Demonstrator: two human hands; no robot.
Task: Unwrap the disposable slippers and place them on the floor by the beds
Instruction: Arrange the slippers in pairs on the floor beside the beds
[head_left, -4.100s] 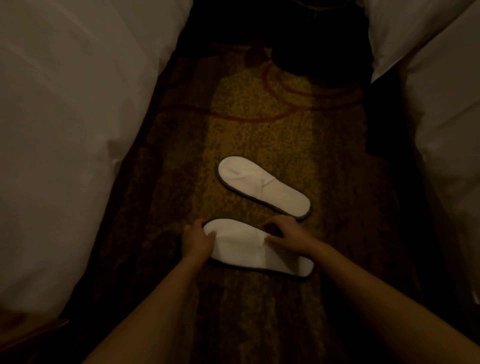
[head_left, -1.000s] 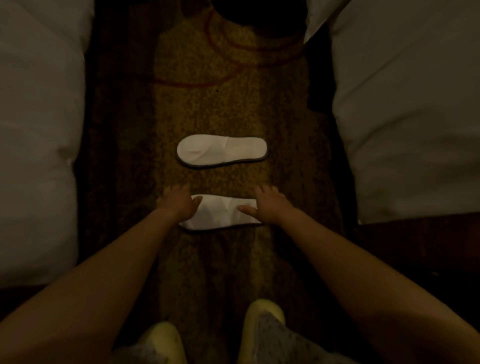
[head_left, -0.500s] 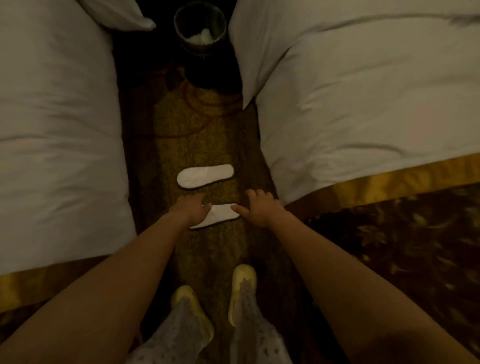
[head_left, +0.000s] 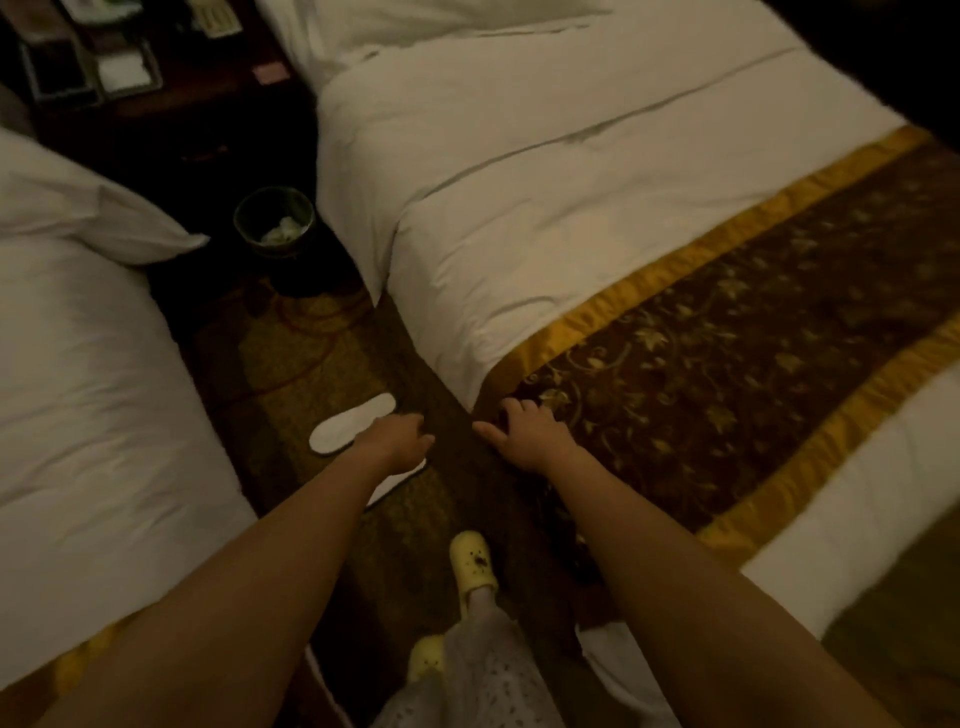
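Observation:
Two white disposable slippers lie flat on the patterned carpet between the two beds. The far slipper (head_left: 351, 424) shows almost whole. The near slipper (head_left: 396, 482) is largely hidden under my left forearm. My left hand (head_left: 396, 435) hovers above them with loosely curled fingers and holds nothing. My right hand (head_left: 527, 432) hangs open over the edge of the right bed (head_left: 519, 208), fingers spread, apart from both slippers.
The left bed (head_left: 78, 364) and the right bed with its gold and brown runner (head_left: 727, 353) flank a narrow carpet aisle (head_left: 291, 353). A small bin (head_left: 274, 222) with rubbish stands at the aisle's far end, before a dark nightstand (head_left: 130, 67). My yellow shoes (head_left: 470, 564) stand on the carpet.
Both hands have lifted off the near slipper and moved right. The view has risen and swung right, showing more of the right bed. The slippers stay on the carpet.

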